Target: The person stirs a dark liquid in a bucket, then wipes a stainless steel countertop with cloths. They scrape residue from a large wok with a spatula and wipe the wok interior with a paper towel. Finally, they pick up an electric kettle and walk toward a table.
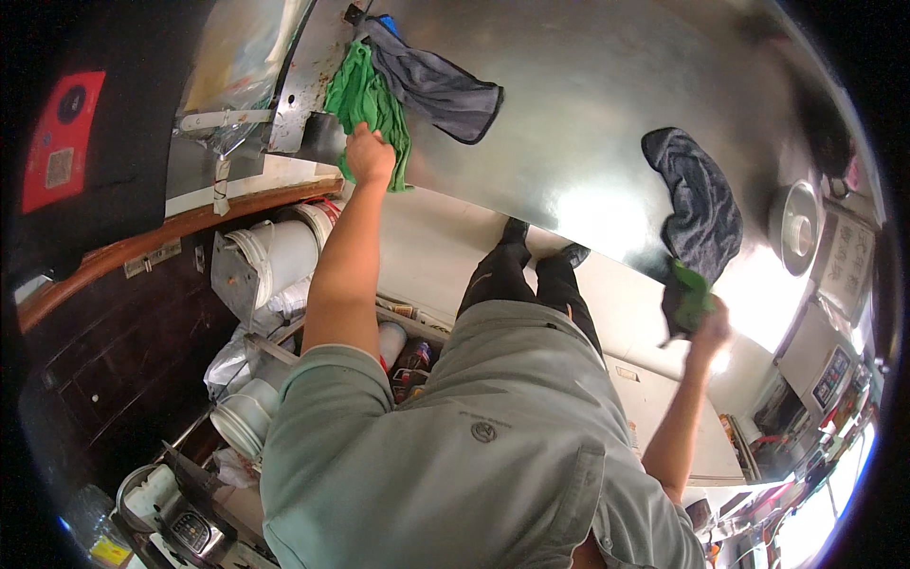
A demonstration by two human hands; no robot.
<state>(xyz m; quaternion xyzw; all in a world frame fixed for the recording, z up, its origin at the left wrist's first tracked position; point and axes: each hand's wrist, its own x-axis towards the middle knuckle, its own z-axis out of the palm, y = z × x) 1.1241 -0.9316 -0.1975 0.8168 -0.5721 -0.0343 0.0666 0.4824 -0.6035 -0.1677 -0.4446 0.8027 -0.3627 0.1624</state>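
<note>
My left hand (370,156) is closed on the lower part of a crumpled green cloth (355,85), on the left of the stainless steel surface (561,78). Against that cloth lies a grey cloth (441,89) with dark edging, and a bit of blue shows behind its upper end. Over to the right, my right hand (711,331) grips a smaller green cloth (689,291) at the front edge; motion blurs it. A dark grey cloth (700,192) lies bunched on the steel just beyond, touching or overlapping this green one.
White plastic buckets (284,249) stand below on the left, near a brown wooden ledge (192,224). A metal bowl (795,227) sits at the right, by an appliance with a button panel (830,377). A black panel with a red sticker (64,135) rises at far left.
</note>
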